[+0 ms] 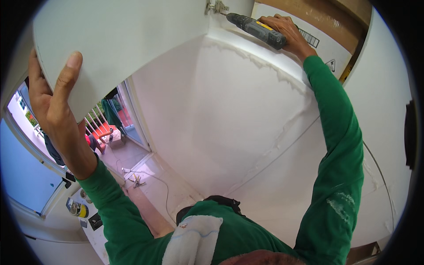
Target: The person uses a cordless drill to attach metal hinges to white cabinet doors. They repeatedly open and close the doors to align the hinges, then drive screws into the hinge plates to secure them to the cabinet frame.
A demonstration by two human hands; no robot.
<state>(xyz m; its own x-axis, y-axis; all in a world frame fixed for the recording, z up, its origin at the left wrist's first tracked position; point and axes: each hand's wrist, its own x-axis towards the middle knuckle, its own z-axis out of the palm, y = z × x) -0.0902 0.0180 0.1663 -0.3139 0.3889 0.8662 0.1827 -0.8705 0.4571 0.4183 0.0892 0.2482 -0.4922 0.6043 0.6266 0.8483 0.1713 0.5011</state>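
A white cabinet door [128, 39] stands swung open at the upper left. My left hand [59, 99] grips its outer edge, with the thumb on the near face and the fingers around the far side. At the door's inner corner there is a metal hinge [217, 7]. My right hand [291, 35] is closed around a dark grey cordless drill [256, 31] with a yellow mark. The drill lies nearly level, its bit pointing left at the hinge; whether the tip sits in a screw is too small to tell.
Cardboard boxes [304, 15] fill the cabinet behind my right hand. Below is a white wall panel [229, 92] with a rough filler line. At lower left, a white surface [95, 240] bears a yellow-banded can [78, 209]. Beyond the doorway, a person [93, 142] is partly visible near a railing.
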